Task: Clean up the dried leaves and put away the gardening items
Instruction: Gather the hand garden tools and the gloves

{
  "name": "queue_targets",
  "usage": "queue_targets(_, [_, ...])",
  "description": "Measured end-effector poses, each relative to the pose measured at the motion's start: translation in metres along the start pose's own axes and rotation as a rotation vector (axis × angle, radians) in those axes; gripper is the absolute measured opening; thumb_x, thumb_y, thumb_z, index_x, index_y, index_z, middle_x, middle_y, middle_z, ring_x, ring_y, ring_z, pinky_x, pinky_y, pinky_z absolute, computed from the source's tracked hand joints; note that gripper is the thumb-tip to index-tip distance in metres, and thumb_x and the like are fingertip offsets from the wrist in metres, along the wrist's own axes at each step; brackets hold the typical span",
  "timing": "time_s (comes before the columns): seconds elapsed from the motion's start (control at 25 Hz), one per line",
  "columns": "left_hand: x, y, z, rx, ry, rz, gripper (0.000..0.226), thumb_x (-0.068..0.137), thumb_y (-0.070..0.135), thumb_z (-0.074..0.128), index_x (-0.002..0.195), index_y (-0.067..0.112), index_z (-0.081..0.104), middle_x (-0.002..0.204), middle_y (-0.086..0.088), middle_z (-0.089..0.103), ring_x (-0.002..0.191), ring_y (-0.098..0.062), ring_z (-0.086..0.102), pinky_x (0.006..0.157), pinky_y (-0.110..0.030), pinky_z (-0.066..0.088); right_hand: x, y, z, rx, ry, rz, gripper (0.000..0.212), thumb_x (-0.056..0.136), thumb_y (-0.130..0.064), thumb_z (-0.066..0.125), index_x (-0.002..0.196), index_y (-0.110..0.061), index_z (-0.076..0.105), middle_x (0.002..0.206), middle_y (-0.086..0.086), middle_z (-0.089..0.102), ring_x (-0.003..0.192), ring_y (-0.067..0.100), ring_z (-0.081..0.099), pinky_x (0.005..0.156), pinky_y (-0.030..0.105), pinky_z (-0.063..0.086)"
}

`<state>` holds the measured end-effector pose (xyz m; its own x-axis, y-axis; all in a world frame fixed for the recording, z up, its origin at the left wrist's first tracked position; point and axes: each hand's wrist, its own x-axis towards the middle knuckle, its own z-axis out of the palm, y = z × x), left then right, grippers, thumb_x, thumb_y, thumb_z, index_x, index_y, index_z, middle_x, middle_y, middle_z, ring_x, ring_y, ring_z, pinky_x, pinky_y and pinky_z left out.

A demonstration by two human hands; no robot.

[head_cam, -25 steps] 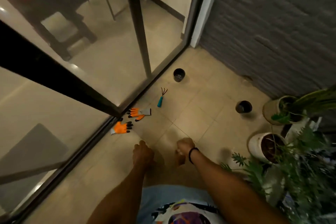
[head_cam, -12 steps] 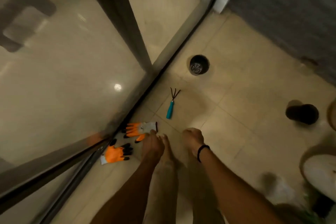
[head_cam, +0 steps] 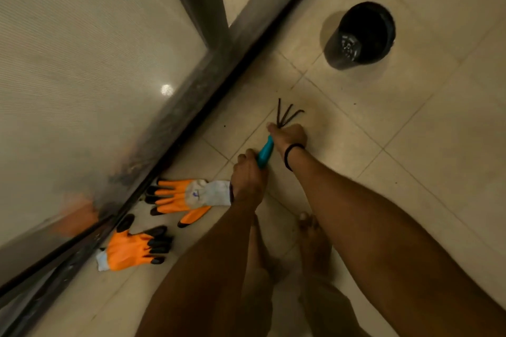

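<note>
Your right hand [head_cam: 289, 135], the one with the black band [head_cam: 293, 156] at the wrist, was curled round the neck of the hand rake [head_cam: 265, 152], just below where its three dark tines [head_cam: 286, 115] fanned out. Your left hand [head_cam: 247, 178] was clenched round the lower end of the rake's teal handle. Both hands grasped the one tool, with the handle slanting up and to the right between them. Whether the tines touched the tiled floor [head_cam: 410, 145] could not be told.

Just to the left of your left hand lay an orange and black glove [head_cam: 189, 195], its white cuff reaching to the hand's edge and its fingers pointing toward the door track [head_cam: 191, 128]. A second glove [head_cam: 131, 250] lay nearer to you, close beside the track, with its dark fingertips pointing right. Your bare feet [head_cam: 312, 243] stood blurred below your forearms.

Well apart, up and to the right, a black pot [head_cam: 361, 33] stood on the tiles near the track. The glass door [head_cam: 82, 63] filled the left side behind its dark frame.
</note>
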<state>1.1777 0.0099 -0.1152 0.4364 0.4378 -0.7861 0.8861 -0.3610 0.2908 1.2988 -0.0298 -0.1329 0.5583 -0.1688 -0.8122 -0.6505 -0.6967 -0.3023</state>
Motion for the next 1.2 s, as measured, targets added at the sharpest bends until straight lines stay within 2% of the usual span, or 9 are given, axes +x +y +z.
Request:
queue_targets(0.12, [-0.017, -0.003, -0.002, -0.077, 0.041, 0.033, 0.031, 0.096, 0.022, 0.059, 0.124, 0.014, 0.051, 0.116, -0.007, 0.055, 0.089, -0.013, 0.047, 0.072, -0.027, 0.039, -0.013, -0.007, -0.001, -0.13, 0.015, -0.069, 0.029, 0.088, -0.027, 0.067, 0.103, -0.003, 0.072, 0.102, 0.011, 0.074, 0.095, 0.026, 0.07, 0.079, 0.034, 0.057])
queue_targets(0.2, [-0.054, 0.0, -0.013, -0.111, 0.061, 0.046, 0.028, 0.094, 0.018, 0.061, 0.122, 0.014, 0.054, 0.113, -0.006, 0.056, 0.088, -0.014, 0.051, 0.071, -0.028, 0.043, -0.045, -0.008, -0.022, -0.119, -0.012, -0.08, 0.018, 0.089, -0.024, 0.066, 0.088, -0.007, 0.072, 0.091, 0.008, 0.073, 0.085, 0.023, 0.069, 0.072, 0.031, 0.056])
queue_targets(0.32, [-0.14, 0.012, -0.046, -0.143, 0.106, 0.048, 0.028, 0.094, 0.018, 0.063, 0.121, 0.018, 0.055, 0.111, -0.001, 0.056, 0.092, -0.013, 0.053, 0.076, -0.029, 0.046, -0.118, -0.009, -0.072, -0.059, -0.055, -0.047, 0.024, 0.09, -0.029, 0.065, 0.071, -0.014, 0.063, 0.081, 0.005, 0.07, 0.076, 0.021, 0.068, 0.065, 0.028, 0.054])
queue_targets(0.44, [-0.238, 0.029, -0.078, -0.168, 0.144, 0.0, 0.034, 0.092, 0.019, 0.064, 0.125, 0.019, 0.056, 0.117, -0.004, 0.058, 0.104, -0.021, 0.058, 0.09, -0.04, 0.052, -0.2, -0.008, -0.121, 0.011, -0.069, 0.01, 0.025, 0.086, -0.034, 0.068, 0.077, -0.01, 0.069, 0.08, 0.007, 0.072, 0.076, 0.024, 0.07, 0.07, 0.035, 0.06])
queue_targets(0.6, [-0.391, 0.07, -0.14, -0.309, 0.274, -0.051, 0.05, 0.091, 0.013, 0.067, 0.139, 0.014, 0.053, 0.135, -0.009, 0.056, 0.123, -0.026, 0.055, 0.105, -0.043, 0.047, -0.338, -0.032, -0.196, 0.015, -0.157, -0.053, 0.02, 0.081, -0.031, 0.071, 0.076, -0.012, 0.071, 0.076, 0.005, 0.072, 0.075, 0.023, 0.071, 0.072, 0.042, 0.061])
queue_targets(0.8, [-0.577, 0.084, -0.193, -0.483, 0.564, -0.127, 0.038, 0.088, 0.014, 0.072, 0.124, 0.011, 0.062, 0.114, -0.008, 0.061, 0.102, -0.025, 0.061, 0.09, -0.037, 0.052, -0.51, -0.053, -0.273, -0.104, -0.305, -0.237, 0.024, 0.077, -0.033, 0.075, 0.065, -0.015, 0.064, 0.073, 0.008, 0.073, 0.073, 0.024, 0.072, 0.071, 0.043, 0.061])
queue_targets(0.96, [-0.689, 0.067, -0.194, -0.616, 0.745, -0.296, 0.034, 0.089, 0.011, 0.068, 0.123, 0.013, 0.063, 0.11, -0.006, 0.06, 0.097, -0.022, 0.06, 0.084, -0.032, 0.05, -0.621, -0.025, -0.294, -0.17, -0.462, -0.326, 0.022, 0.079, -0.029, 0.077, 0.08, -0.008, 0.068, 0.08, 0.012, 0.074, 0.068, 0.021, 0.071, 0.073, 0.037, 0.062])
queue_targets(1.08, [-0.754, 0.049, -0.167, -0.748, 0.896, -0.403, 0.033, 0.09, 0.009, 0.067, 0.123, 0.013, 0.064, 0.111, -0.007, 0.06, 0.098, -0.023, 0.061, 0.082, -0.027, 0.046, -0.69, 0.013, -0.294, -0.28, -0.576, -0.416, 0.017, 0.085, -0.02, 0.072, 0.08, -0.004, 0.066, 0.075, 0.011, 0.069, 0.059, 0.018, 0.063, 0.062, 0.031, 0.059])
queue_targets(1.2, [-0.806, 0.022, -0.123, -0.884, 0.976, -0.529, 0.032, 0.089, 0.009, 0.066, 0.121, 0.012, 0.064, 0.112, -0.009, 0.06, 0.099, -0.026, 0.06, 0.079, -0.026, 0.041, -0.742, 0.069, -0.287, -0.422, -0.672, -0.513, 0.018, 0.085, -0.015, 0.068, 0.073, -0.004, 0.062, 0.064, 0.01, 0.058, 0.048, 0.017, 0.051, 0.046, 0.027, 0.043])
